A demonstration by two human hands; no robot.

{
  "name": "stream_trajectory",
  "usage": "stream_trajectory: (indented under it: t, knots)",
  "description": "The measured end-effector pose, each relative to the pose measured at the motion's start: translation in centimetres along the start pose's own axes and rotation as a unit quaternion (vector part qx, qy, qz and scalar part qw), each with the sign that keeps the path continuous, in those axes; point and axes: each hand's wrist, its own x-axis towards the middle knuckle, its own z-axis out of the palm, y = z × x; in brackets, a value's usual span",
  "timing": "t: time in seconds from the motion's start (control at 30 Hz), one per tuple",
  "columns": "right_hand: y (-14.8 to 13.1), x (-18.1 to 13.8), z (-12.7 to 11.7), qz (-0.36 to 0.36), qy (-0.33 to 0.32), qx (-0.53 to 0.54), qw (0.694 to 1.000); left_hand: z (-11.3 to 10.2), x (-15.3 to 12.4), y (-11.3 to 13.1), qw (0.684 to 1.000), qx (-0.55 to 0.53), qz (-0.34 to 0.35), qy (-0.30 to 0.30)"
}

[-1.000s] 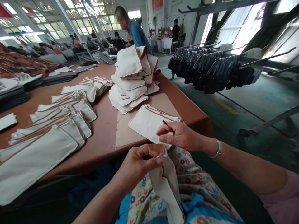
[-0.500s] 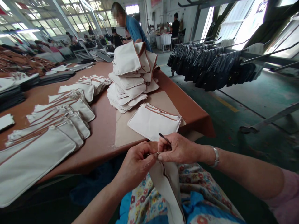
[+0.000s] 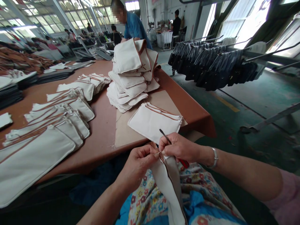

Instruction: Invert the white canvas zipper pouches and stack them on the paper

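A cream fabric pouch piece [image 3: 161, 176] with brown edging hangs from my fingers over my lap, its upper corner between both hands. My left hand [image 3: 138, 161] is closed, thumb and finger pinching that corner. Opposite it, my right hand [image 3: 181, 148] pinches the same corner while gripping a slim tool [image 3: 184, 163] with a dark shaft and a red handle. The shaft points up past the knuckles; I cannot tell the tool's exact kind. Just beyond my hands, a few similar cream pieces [image 3: 152, 122] lie stacked at the table edge.
On the brown-covered table [image 3: 103, 125] stands a tall pile of cream pieces [image 3: 128, 81], with overlapping rows [image 3: 58, 134] to the left. A person in blue [image 3: 137, 28] is behind the pile. A rack of dark hanging items [image 3: 211, 68] stands at right.
My right hand has turned slightly, so more of the tool's shaft and its red handle show. My fingertips have drawn closer together at the corner. The person in blue has leaned lower.
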Motion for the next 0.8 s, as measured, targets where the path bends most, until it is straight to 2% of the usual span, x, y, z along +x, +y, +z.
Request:
stream_trajectory:
  t: [0.1, 0.17, 0.23, 0.37, 0.47, 0.6, 0.8]
  knots:
    - [-1.3, -0.8, -0.9, -0.099, 0.038, -0.163, 0.981, -0.3, -0.1, -0.1, 1.0, -0.026, -0.002, -0.009]
    - [-2.3, -1.7, -1.7, -0.188, 0.079, -0.283, 0.937, -0.4, -0.3, -0.1, 0.999, -0.034, 0.005, -0.01]
    - [-3.1, -2.7, -2.3, -0.236, 0.092, -0.388, 0.886, -0.4, -0.5, 0.0, 0.999, -0.032, 0.012, -0.009]
    - [-3.6, -4.7, -2.0, -0.217, 0.06, -0.542, 0.81, 0.0, -0.8, 0.2, 1.0, -0.002, 0.03, 0.005]
    - [-3.4, -5.3, -1.0, -0.212, 0.047, -0.607, 0.765, 0.3, -1.0, 0.3, 0.999, 0.025, 0.042, 0.014]
    - [-3.1, -5.1, -0.4, -0.201, 0.045, -0.647, 0.735, 0.5, -1.2, 0.4, 0.997, 0.046, 0.052, 0.016]
    - [-2.8, -4.9, -0.3, -0.231, 0.047, -0.647, 0.725, 1.0, -1.4, 0.1, 0.99, 0.104, 0.071, 0.063]
